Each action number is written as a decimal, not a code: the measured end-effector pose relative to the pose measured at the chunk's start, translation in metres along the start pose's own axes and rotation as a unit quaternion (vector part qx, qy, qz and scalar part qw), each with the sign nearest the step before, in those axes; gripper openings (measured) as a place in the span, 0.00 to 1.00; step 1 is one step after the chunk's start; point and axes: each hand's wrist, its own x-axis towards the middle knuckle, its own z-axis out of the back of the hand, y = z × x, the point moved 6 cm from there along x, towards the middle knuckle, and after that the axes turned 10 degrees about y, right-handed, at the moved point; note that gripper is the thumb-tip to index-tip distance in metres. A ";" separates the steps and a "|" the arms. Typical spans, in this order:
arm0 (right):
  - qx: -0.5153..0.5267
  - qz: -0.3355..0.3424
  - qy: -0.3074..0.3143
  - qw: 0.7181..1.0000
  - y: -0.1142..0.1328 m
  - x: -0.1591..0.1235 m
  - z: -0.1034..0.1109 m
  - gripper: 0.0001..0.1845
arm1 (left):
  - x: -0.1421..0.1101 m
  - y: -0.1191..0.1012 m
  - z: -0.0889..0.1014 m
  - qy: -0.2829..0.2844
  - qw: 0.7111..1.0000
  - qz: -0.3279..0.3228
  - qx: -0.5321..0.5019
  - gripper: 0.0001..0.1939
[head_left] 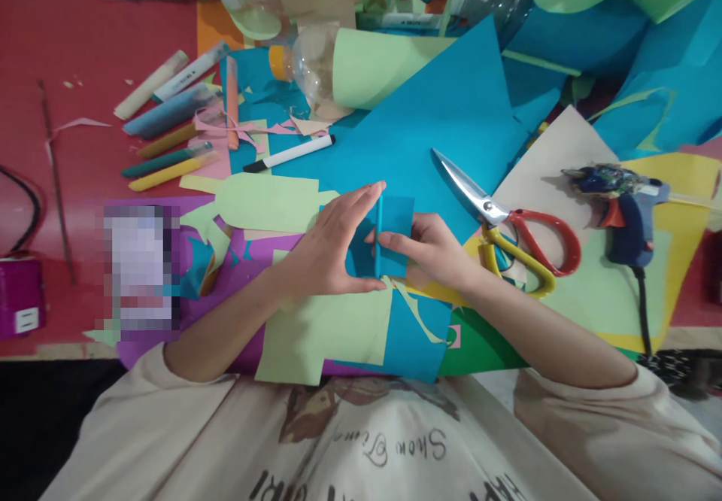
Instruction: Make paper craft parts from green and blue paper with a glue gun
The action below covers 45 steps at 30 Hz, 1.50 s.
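A small piece of blue paper [398, 219] is between my two hands, with a narrow raised edge standing along its left side. My left hand [324, 253] spans that edge, fingertips at its far end and thumb at its near end. Thumb and fingers of my right hand [437, 251] pinch the paper at its middle from the right. Under my hands lie a large blue sheet [389, 132] and pale green paper pieces [332, 328]. A black-capped white marker [296, 153] rests just beyond my left hand.
Scissors [490, 211] with red and yellow handles lie right of my hands, partly open. Farther right is a blue glue gun [630, 223]. Several markers [169, 113] lie at the left. A plastic bottle wrapped in green paper [389, 65] lies at the back. A pixelated rectangular area [141, 268] covers something at left.
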 end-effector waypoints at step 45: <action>-0.034 -0.011 -0.020 0.999 -0.001 -0.004 0.000 0.25 | 0.000 0.003 0.001 -0.028 0.999 -0.001 0.026 0.57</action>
